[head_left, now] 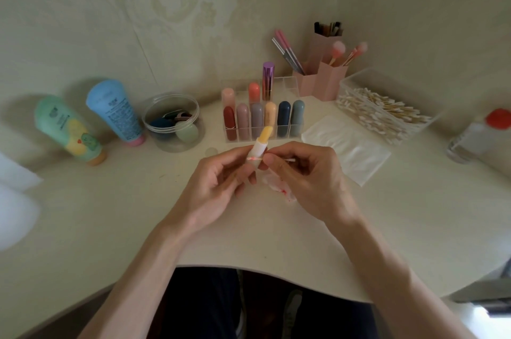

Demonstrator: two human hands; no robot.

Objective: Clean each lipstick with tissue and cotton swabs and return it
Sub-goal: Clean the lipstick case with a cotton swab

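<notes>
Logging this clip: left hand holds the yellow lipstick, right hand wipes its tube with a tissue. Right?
Not quite. In the head view the right hand pinches a cotton swab, not a tissue, against the tube of the yellow lipstick held by the left hand.

Lipstick rack (262, 128) mid-table; swab box (387, 109) right; tubes (91, 120) left.

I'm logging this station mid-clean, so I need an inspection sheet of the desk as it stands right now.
Surface: pale desk, stained tissue under the hands.
Job's things: uncapped yellow lipstick, cotton swab against its barrel; lipstick rack, swab box, clean tissues behind.
Clutter: green tube, blue tube, sponge jar, pink brush holders, red-capped bottle.
Hands: left hand grips the yellow lipstick; right hand pinches the cotton swab.
Cables: nothing seen.
Surroundings: patterned wallpaper.
</notes>
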